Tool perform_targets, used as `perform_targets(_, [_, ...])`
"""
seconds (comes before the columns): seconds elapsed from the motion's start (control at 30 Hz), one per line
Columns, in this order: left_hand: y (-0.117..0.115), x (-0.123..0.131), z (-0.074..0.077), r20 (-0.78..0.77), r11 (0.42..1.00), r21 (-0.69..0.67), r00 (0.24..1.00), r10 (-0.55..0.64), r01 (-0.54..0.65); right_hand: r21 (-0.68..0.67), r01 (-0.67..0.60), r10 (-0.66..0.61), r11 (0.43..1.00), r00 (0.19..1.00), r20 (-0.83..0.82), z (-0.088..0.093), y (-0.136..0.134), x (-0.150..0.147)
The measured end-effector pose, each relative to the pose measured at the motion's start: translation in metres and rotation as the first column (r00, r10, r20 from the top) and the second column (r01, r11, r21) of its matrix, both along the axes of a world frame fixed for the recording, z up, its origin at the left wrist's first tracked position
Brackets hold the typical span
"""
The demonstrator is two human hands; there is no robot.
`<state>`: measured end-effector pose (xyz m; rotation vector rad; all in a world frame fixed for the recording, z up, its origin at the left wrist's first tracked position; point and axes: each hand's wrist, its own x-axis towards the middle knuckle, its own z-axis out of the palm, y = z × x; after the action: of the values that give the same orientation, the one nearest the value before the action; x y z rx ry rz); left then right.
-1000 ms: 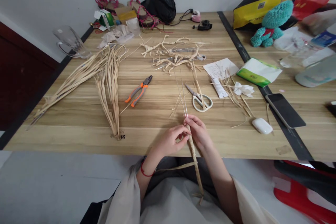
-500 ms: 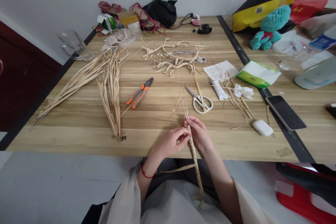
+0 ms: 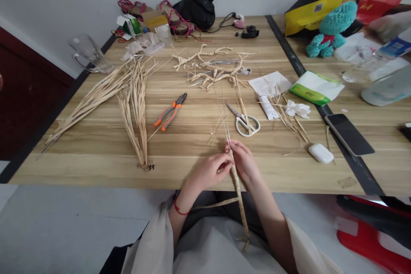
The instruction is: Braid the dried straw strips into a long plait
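A straw-wrapped stem (image 3: 239, 197) slants from between my hands down over my lap, with thin metal wires (image 3: 226, 126) sticking out of its upper end. My right hand (image 3: 245, 160) is closed around that upper end, thumb and fingers at the base of the wires. From the left, my left hand (image 3: 213, 171) pinches the stem just below, its fingertips pressed to the wrapping. A loose straw strip (image 3: 218, 204) branches off the stem toward my left wrist. Beyond my hands lie scissors (image 3: 247, 125) with white handles and pliers (image 3: 171, 111) with orange-grey grips.
Long straw bundles (image 3: 136, 111) lie on the left of the table, near a glass mug (image 3: 91, 58). Wrapped straw branches (image 3: 218, 72) lie at the back middle. On the right are a tissue pack (image 3: 316, 88), a phone (image 3: 349, 135), a white case (image 3: 321, 153) and a teal crocheted doll (image 3: 335, 25).
My hands keep nearly the same hold on the stem. The whole view has shifted slightly, and the table objects lie where they were.
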<state>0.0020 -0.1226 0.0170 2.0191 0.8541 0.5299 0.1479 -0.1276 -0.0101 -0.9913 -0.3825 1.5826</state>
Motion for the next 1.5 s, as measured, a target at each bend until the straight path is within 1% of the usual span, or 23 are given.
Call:
perform_targets(0.3, [0.0, 0.002, -0.002, -0.036, 0.999, 0.036, 0.999, -0.01, 0.011, 0.026, 0.0, 0.0, 1.0, 1.0, 0.014, 0.0, 0.0, 0.001])
perform_targets(0.43, [0.001, 0.002, -0.002, -0.059, 0.999, 0.05, 0.998, 0.0, 0.003, 0.01, 0.0, 0.0, 1.0, 1.0, 0.008, 0.001, 0.001, 0.001])
perform_targets(0.57, [0.003, 0.004, -0.002, -0.068, 0.998, 0.044, 0.997, -0.03, 0.033, -0.01, 0.01, -0.011, 1.0, 1.0, -0.007, 0.001, 0.001, 0.001])
perform_targets(0.63, [0.004, 0.005, -0.003, -0.071, 0.997, 0.062, 0.997, -0.032, 0.036, -0.011, 0.019, -0.019, 1.0, 1.0, -0.018, 0.001, 0.001, 0.0])
perform_targets(0.73, [0.005, 0.006, -0.009, -0.087, 0.994, 0.111, 0.996, 0.035, -0.025, -0.003, 0.029, -0.029, 1.0, 1.0, -0.01, -0.001, 0.0, 0.0])
perform_targets(0.87, [0.005, 0.005, -0.017, -0.077, 0.979, 0.158, 0.987, 0.143, -0.129, 0.031, 0.037, -0.038, 0.999, 0.998, 0.048, -0.003, -0.002, 0.0])
perform_targets(0.97, [0.006, 0.003, -0.016, -0.023, 0.954, 0.153, 0.964, 0.263, -0.257, 0.028, 0.054, -0.055, 0.998, 0.997, 0.047, -0.002, -0.002, -0.001])
perform_targets(1.0, [0.006, 0.002, -0.015, -0.001, 0.951, 0.14, 0.961, 0.277, -0.274, 0.022, 0.061, -0.062, 0.998, 0.997, 0.039, -0.001, -0.001, -0.001])
perform_targets(1.03, [0.006, 0.001, -0.014, 0.023, 0.956, 0.118, 0.963, 0.269, -0.27, 0.016, 0.067, -0.068, 0.998, 0.997, 0.031, 0.0, -0.001, -0.001])
perform_targets(1.17, [0.008, 0.0, -0.012, 0.16, 0.986, -0.014, 0.973, 0.167, -0.167, 0.006, 0.07, -0.07, 0.998, 0.998, 0.008, 0.004, -0.001, -0.002])
perform_targets(1.27, [0.008, -0.003, -0.011, 0.267, 0.99, -0.107, 0.956, 0.12, -0.094, -0.008, 0.067, -0.067, 0.998, 0.998, 0.0, 0.004, -0.001, -0.001])
perform_targets(1.37, [0.008, -0.007, -0.009, 0.358, 0.99, -0.143, 0.933, 0.042, 0.01, -0.02, 0.073, -0.073, 0.997, 0.997, 0.002, 0.003, 0.0, -0.001])
perform_targets(1.43, [0.007, -0.009, -0.007, 0.368, 0.99, -0.138, 0.929, 0.031, 0.022, -0.016, 0.081, -0.081, 0.997, 0.997, 0.007, 0.002, 0.0, -0.001])
perform_targets(1.5, [0.007, -0.008, -0.005, 0.327, 0.991, -0.13, 0.943, 0.068, -0.027, -0.008, 0.078, -0.078, 0.997, 0.997, 0.012, 0.002, 0.0, -0.001])
